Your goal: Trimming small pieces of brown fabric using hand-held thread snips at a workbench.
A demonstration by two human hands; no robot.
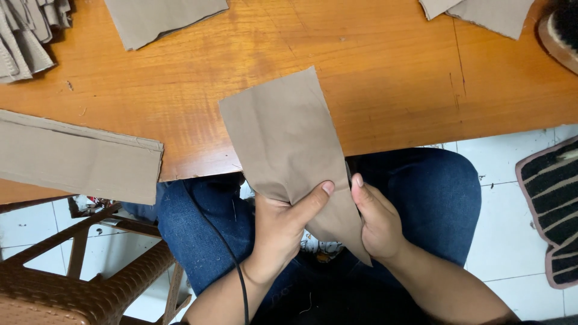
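Head view: both hands [283, 225] [376, 222] gripping tan fabric piece [286, 138], table edge [198, 170] perhaps beneath.

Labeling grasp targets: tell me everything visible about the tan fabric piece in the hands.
The tan fabric piece is a flat, plain woven-looking cut panel, wide at its far end and tapering to a point near the person. Its far part lies on the wooden table; the rest hangs over the edge above the lap. The left hand pinches its near edge, thumb on top; the right hand holds the right edge.
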